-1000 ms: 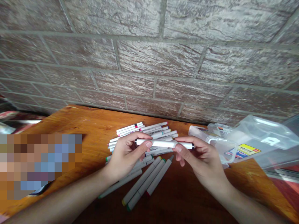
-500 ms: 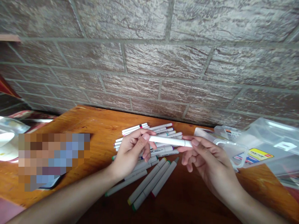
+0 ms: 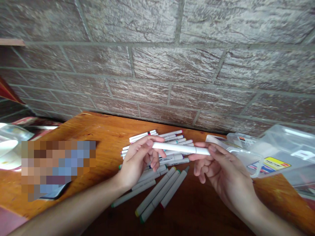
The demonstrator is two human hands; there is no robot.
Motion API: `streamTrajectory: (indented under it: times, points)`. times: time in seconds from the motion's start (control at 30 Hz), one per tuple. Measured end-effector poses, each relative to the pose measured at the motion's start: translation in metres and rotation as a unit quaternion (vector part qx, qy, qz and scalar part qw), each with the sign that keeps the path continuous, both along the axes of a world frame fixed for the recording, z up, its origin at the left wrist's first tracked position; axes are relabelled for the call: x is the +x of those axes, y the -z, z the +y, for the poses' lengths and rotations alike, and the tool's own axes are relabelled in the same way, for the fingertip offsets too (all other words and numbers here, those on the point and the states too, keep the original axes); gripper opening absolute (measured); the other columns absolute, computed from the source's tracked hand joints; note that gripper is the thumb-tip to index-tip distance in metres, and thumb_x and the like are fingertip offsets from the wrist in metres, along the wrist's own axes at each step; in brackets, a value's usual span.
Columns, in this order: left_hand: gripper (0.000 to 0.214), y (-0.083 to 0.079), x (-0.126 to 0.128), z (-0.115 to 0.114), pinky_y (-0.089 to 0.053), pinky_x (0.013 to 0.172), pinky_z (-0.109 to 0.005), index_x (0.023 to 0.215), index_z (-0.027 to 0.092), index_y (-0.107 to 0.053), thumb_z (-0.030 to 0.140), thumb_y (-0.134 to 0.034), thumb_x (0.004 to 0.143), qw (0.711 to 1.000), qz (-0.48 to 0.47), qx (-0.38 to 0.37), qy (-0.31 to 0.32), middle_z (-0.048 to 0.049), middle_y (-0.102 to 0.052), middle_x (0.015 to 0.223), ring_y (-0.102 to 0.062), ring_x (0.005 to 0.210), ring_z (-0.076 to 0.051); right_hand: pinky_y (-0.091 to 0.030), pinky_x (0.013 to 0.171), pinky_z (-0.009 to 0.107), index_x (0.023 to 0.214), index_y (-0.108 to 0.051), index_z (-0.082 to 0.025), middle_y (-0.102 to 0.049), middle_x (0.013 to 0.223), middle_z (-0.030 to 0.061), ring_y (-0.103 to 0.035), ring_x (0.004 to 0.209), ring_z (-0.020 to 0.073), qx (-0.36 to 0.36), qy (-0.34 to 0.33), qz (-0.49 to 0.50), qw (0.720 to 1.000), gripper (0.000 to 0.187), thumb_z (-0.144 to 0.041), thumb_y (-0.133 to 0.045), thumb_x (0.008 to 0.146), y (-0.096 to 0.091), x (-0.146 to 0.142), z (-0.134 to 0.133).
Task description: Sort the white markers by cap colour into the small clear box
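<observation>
A white marker [image 3: 174,147] lies level between my two hands, held above the table. My left hand [image 3: 139,157] pinches its left end between thumb and fingers. At the other end, past a thin seam in the barrel, my right hand [image 3: 219,167] grips it the same way. Under and around my hands lie several loose white markers; the nearest, a marker with a yellow end [image 3: 155,191], is beside one with a green end [image 3: 160,197] and one with a red end [image 3: 174,188]. My left hand hides part of the pile.
The wooden table [image 3: 103,126] meets a stone-block wall [image 3: 152,65] at the back. On the right stands a clear plastic case [image 3: 275,150] with a yellow and blue label. A dark-edged device [image 3: 55,195], mostly blurred out, lies on the left near a white cup [image 3: 10,154].
My right hand has shifted slightly right along with the marker's end. More of the marker's length shows between my hands. The pile below looks the same.
</observation>
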State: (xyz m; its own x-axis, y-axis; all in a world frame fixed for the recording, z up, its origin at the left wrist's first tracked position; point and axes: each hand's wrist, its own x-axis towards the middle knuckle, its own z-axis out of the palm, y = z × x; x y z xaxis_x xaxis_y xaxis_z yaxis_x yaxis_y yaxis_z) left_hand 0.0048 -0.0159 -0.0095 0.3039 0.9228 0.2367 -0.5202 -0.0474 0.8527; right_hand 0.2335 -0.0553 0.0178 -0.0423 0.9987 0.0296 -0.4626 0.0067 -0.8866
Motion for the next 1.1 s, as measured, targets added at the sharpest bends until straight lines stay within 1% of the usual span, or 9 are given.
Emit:
streamTrajectory:
  times: [0.13,0.27,0.43,0.6,0.8,0.93,1.1]
  points:
    - [0.024,0.002,0.000,0.000,-0.051,0.047,-0.020,0.116,0.016,-0.073,0.032,-0.061,0.104,0.998,0.046,0.028,-0.026,-0.0050,-0.074,0.081,-0.055,0.050,-0.008,-0.055,0.043,0.021,0.104,-0.081,-0.019,-0.083,0.082,0.0099,-0.071,0.054,0.0167,0.017,0.002,-0.010,1.000,0.019,-0.035,-0.075,0.095,0.003,0.001,0.000]
    - [0.020,0.002,0.001,-0.001,-0.051,0.046,-0.019,0.115,0.018,-0.074,0.031,-0.064,0.102,0.995,0.076,0.045,-0.042,-0.0017,-0.072,0.081,-0.053,0.049,-0.006,-0.056,0.047,0.020,0.107,-0.081,-0.020,-0.083,0.085,0.0086,-0.071,0.057,0.0143,0.044,0.001,-0.047,0.998,0.017,-0.034,-0.075,0.098,0.007,0.002,0.001]
    - [0.023,0.002,0.001,-0.003,-0.048,0.044,-0.017,0.115,0.018,-0.073,0.031,-0.073,0.097,0.993,0.098,0.042,-0.046,-0.0004,-0.072,0.076,-0.051,0.045,-0.004,-0.056,0.046,0.018,0.109,-0.080,-0.023,-0.081,0.080,0.0060,-0.070,0.057,0.0130,0.076,0.011,-0.108,0.991,0.019,-0.029,-0.083,0.092,0.013,0.003,0.003]
    - [0.028,0.004,0.000,-0.004,-0.044,0.042,-0.015,0.111,0.016,-0.073,0.034,-0.080,0.091,0.990,0.132,0.028,-0.044,0.0003,-0.071,0.067,-0.051,0.041,-0.004,-0.055,0.044,0.018,0.105,-0.080,-0.023,-0.079,0.069,0.0042,-0.069,0.054,0.0136,0.088,0.014,-0.135,0.987,0.018,-0.030,-0.085,0.089,0.014,0.003,0.003]
    - [0.028,-0.001,0.001,-0.004,-0.044,0.043,-0.017,0.101,0.014,-0.076,0.038,-0.082,0.089,0.980,0.172,0.054,-0.080,-0.0017,-0.071,0.071,-0.055,0.046,-0.006,-0.055,0.045,0.018,0.101,-0.081,-0.022,-0.079,0.071,0.0053,-0.069,0.055,0.0133,0.079,0.029,-0.146,0.986,0.017,-0.032,-0.086,0.088,0.013,0.004,0.002]
    - [0.026,0.000,-0.001,-0.003,-0.048,0.046,-0.019,0.108,0.016,-0.077,0.037,-0.076,0.094,0.981,0.168,0.058,-0.072,-0.0033,-0.074,0.076,-0.055,0.048,-0.007,-0.055,0.047,0.018,0.100,-0.082,-0.023,-0.080,0.076,0.0047,-0.069,0.056,0.0124,0.073,0.034,-0.131,0.988,0.015,-0.032,-0.085,0.089,0.013,0.004,0.001]
    - [0.023,0.003,-0.003,-0.001,-0.049,0.049,-0.020,0.115,0.018,-0.076,0.034,-0.071,0.099,0.987,0.139,0.063,-0.058,-0.0036,-0.075,0.079,-0.055,0.050,-0.007,-0.055,0.047,0.018,0.107,-0.081,-0.023,-0.081,0.080,0.0056,-0.068,0.057,0.0124,0.065,0.024,-0.105,0.992,0.017,-0.034,-0.079,0.095,0.010,0.002,0.001]
